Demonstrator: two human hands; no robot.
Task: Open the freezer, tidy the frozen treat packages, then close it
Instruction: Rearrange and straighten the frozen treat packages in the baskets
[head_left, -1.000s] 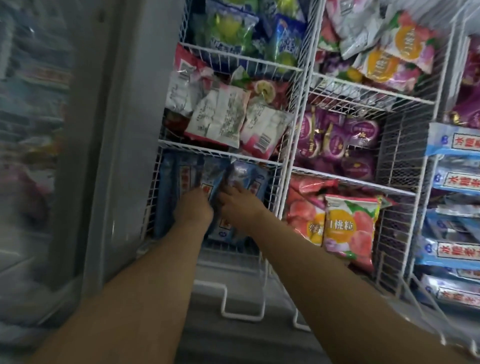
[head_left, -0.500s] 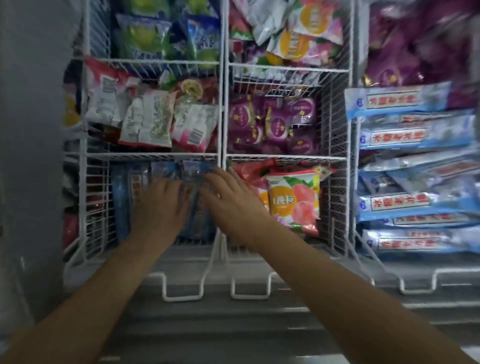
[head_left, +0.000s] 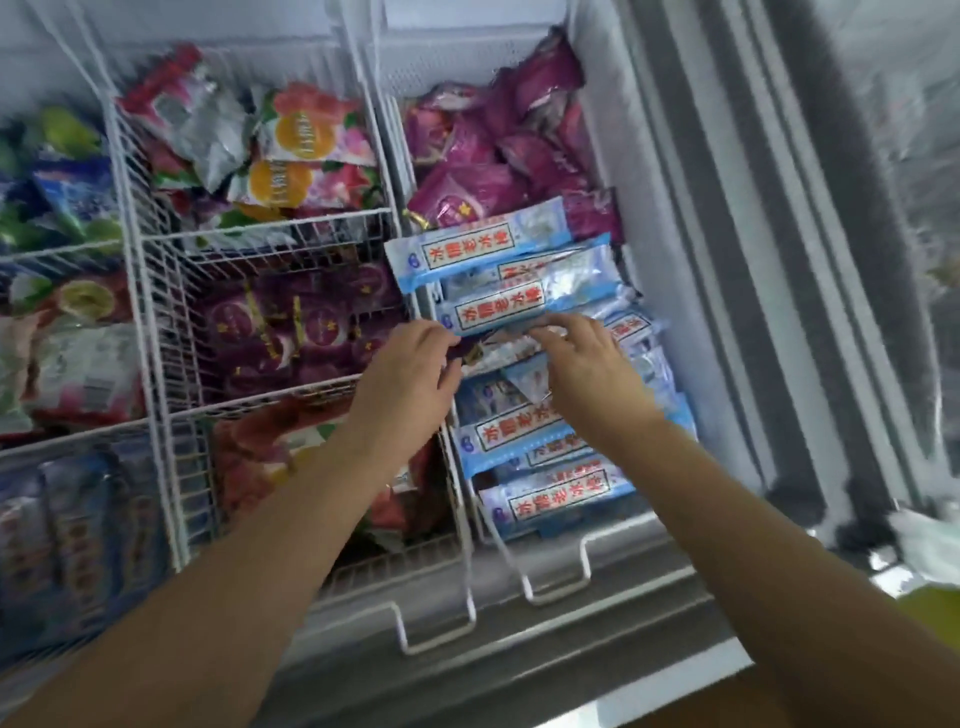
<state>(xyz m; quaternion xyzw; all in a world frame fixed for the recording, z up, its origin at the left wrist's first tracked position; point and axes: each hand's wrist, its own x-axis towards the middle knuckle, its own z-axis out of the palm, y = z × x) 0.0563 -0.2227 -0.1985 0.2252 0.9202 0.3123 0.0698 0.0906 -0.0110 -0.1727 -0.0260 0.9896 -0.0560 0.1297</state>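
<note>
The chest freezer (head_left: 519, 670) stands open, with wire baskets of frozen treat packages inside. Both my hands are in the right-hand basket (head_left: 470, 525), over a stack of long light-blue packages (head_left: 498, 306). My left hand (head_left: 410, 374) pinches the end of a small dark purple package (head_left: 470, 351) that lies among the blue ones. My right hand (head_left: 587, 364) curls its fingers over a silvery light-blue package (head_left: 524, 382) in the middle of the stack; its thumb is hidden. Magenta packages (head_left: 478, 171) are heaped behind the blue stack.
The middle basket holds dark purple packages (head_left: 291, 332), with peach-print packages (head_left: 306, 145) behind and red ones (head_left: 260, 452) in front. Blurred blue packages (head_left: 62, 530) lie at far left. The sliding glass lid (head_left: 779, 260) sits along the right side.
Both hands left the blue packages in the left basket and moved across to the right-hand basket. The view swung right with them, and the hands now take hold of packages there.
</note>
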